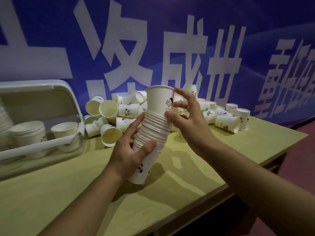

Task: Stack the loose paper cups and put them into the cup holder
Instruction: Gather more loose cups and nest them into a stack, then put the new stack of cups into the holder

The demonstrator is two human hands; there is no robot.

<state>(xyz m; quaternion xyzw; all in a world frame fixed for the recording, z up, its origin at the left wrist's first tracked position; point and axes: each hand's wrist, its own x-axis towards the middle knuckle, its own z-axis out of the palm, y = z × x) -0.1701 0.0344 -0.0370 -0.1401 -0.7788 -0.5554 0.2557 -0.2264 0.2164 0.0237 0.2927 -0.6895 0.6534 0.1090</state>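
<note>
Over the table's middle: tall stack of nested cups [150,133] held up off the yellow-green table [187,176], leaning a little to the left at its foot, mouth upward.
Left hand [129,150]: wrapped round the lower half of the stack, thumb across the front over the packed rims, fingers behind.
Right hand [185,114]: beside the top cup, thumb tip touching the stack just under that cup, fingers spread and loosely bent, forefinger near the rim; not clamped on anything.
Top cup [159,101]: seated in the stack but standing higher than the rest, small black figure printed on its side.
Bottom cup of the stack: panda print showing below the left hand, base clear of the table.
Loose cups [117,114]: heaped at the back of the table against the wall, most on their sides, a few upright or upside down at the right end of the heap.
Cup holder [40,120]: white tray with clear front at the left edge of the table, holding short stacks of cups; well apart from the held stack.
Behind: blue banner [153,40] with large white characters.
</note>
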